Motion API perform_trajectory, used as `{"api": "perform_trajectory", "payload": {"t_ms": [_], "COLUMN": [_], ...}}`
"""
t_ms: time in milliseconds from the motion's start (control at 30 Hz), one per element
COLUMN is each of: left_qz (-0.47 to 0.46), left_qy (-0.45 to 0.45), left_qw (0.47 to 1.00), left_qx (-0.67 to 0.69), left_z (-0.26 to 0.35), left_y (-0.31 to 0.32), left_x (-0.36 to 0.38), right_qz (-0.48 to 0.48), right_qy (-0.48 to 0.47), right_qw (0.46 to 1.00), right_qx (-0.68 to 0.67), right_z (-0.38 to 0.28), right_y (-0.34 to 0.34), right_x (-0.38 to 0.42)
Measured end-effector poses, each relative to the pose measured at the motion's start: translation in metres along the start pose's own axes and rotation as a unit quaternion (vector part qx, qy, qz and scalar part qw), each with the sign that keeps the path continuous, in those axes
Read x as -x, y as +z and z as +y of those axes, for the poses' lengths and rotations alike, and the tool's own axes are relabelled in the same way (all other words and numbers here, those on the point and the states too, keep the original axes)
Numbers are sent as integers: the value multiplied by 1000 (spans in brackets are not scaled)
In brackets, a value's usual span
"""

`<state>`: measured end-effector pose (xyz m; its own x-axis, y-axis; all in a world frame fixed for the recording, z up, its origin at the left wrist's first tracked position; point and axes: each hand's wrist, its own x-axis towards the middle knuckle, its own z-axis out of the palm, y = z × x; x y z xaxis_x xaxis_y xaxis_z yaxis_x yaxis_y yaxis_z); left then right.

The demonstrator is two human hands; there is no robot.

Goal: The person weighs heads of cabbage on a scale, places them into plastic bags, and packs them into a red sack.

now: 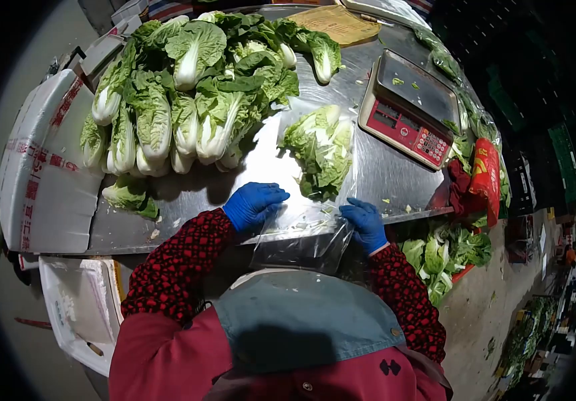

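A clear plastic bag (301, 250) lies over the front edge of the metal table, with a napa cabbage (321, 150) inside its far part. My left hand (256, 206), in a blue glove, is closed at the bag's left side. On the other side my right hand (366, 226), gloved too, pinches the bag's right edge near its mouth. The near end of the bag hangs loose below the table edge. Beyond my left hand rises a pile of napa cabbages (154, 123). One small cabbage piece (127, 194) lies in front of that pile.
A red digital scale (405, 127) with leaf scraps on its pan stands at the right. White foam boxes (54, 160) flank the left side. Cardboard (335, 25) lies at the back. A red packet (485, 177) hangs by the right edge, above loose leaves (442, 257).
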<state>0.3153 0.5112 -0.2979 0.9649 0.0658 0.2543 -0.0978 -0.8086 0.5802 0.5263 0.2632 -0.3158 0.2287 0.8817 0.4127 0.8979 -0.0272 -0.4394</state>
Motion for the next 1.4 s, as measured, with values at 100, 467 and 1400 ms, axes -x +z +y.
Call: {"api": "perform_trajectory", "payload": {"t_ms": [100, 467, 1400], "left_qz": [40, 221, 199], "left_qy": [-187, -473, -363], "left_qw": [934, 726, 495], "left_qx": [302, 448, 764], "left_z": [5, 7, -61], "left_y": [7, 12, 50], "left_x": [-3, -5, -97], "right_qz": [67, 66, -63], "right_qy": [278, 466, 205], "right_qw": [872, 844, 971], "right_qx": [-396, -258, 102], "right_z": [13, 43, 2], "right_y": [0, 8, 35], "right_x": [2, -41, -90]}}
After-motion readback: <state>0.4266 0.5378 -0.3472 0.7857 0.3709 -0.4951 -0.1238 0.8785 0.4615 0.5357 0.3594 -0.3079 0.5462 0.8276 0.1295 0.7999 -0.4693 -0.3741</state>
